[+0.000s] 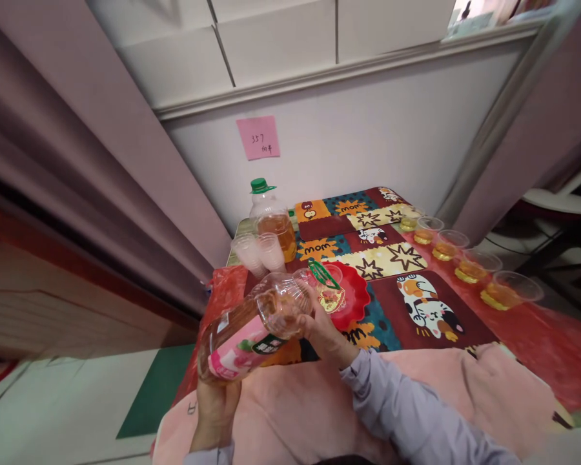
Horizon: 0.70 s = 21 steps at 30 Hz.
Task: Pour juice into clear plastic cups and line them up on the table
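A large clear plastic bottle (242, 342) with a pink label and amber liquid lies tilted in both my hands, its mouth toward the right. My left hand (217, 403) is wrapped under its base end. My right hand (324, 332) grips it near the neck. A green ring (324, 274) is at the mouth end. Just beyond it, on a red scalloped plate (361, 300), stands a clear plastic cup (332, 302), partly hidden by the bottle's mouth; yellowish liquid shows there. I cannot tell whether the mouth touches the cup.
A second bottle (275, 226) with a green cap stands at the back left, beside stacked clear cups (271, 252). Several cups of yellow liquid (506, 294) line the right edge. Patterned mats (382, 303) cover the table. A pink cloth (295, 413) lies at the front.
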Each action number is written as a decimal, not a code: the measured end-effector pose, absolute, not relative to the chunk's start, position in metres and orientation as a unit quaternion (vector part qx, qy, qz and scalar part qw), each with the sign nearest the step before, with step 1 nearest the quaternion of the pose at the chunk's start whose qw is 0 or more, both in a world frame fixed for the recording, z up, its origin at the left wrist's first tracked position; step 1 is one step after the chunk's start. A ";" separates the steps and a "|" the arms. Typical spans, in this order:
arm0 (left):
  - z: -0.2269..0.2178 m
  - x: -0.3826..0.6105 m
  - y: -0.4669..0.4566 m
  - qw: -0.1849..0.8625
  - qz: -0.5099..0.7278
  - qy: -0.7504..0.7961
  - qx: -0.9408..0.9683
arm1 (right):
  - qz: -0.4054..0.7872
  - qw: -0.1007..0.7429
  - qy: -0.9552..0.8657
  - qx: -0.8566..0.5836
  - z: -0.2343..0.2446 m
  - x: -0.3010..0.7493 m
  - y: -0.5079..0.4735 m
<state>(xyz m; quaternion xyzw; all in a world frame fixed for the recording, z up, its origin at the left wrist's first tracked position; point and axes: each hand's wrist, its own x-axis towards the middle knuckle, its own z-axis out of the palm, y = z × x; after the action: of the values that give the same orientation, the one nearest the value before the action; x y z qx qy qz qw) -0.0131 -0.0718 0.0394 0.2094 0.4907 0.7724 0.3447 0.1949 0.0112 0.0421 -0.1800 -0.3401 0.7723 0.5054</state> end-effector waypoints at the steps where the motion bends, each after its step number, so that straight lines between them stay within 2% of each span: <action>1: 0.040 -0.013 -0.072 0.346 0.771 0.492 0.210 | 0.773 0.503 -0.339 -0.188 0.041 0.195 0.011; 14: 0.041 -0.011 -0.071 0.317 0.775 0.506 0.207 | 0.792 0.492 -0.307 -0.190 0.038 0.190 0.011; 21: 0.032 -0.017 -0.074 0.358 0.760 0.501 0.207 | 0.810 0.467 -0.292 -0.203 0.029 0.191 0.013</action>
<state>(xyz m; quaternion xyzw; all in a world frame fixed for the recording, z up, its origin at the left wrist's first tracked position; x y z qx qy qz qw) -0.0175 -0.0739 0.0320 0.2067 0.5014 0.7600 0.3582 0.1912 0.0128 0.0289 -0.2031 -0.2923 0.8096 0.4667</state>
